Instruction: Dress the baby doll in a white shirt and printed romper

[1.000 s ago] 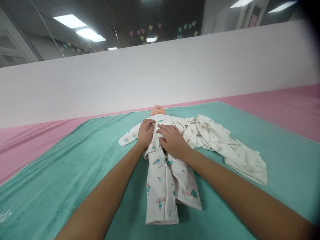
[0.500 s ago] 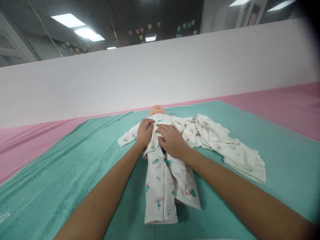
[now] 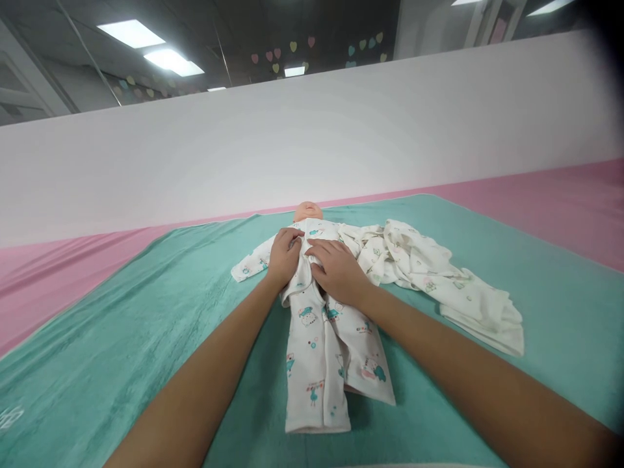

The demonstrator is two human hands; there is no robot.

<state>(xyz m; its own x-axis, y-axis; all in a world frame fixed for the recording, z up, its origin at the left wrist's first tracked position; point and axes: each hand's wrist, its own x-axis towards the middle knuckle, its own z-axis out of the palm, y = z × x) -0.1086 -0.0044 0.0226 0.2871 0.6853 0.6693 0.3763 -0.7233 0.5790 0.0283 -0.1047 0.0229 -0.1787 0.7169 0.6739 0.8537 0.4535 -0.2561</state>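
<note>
A baby doll (image 3: 309, 211) lies on its back, its head farthest from me. It wears a white baby outfit (image 3: 316, 364) printed with small figures in teal and pink, the two trouser legs pointing toward me. At the chest, the fingers of my left hand (image 3: 285, 257) curl closed on the edge of the front opening. My right hand (image 3: 338, 270) meets it from the other side, fingers bent and thumb pressed to the cloth. Between the fingertips, the exact piece of fabric or any fastener is too small to make out. Below the hands, a front flap hangs loose.
A crumpled white printed garment (image 3: 439, 273) lies to the right, touching the doll's sleeve area. Everything rests on a teal blanket (image 3: 146, 338) over a pink mat (image 3: 560, 214). A low white wall (image 3: 292, 149) stands behind, with glass above it.
Both hands stay at the doll's chest with almost the same grip. Only a slight shift of the camera shows; the outfit and the crumpled garment keep their places.
</note>
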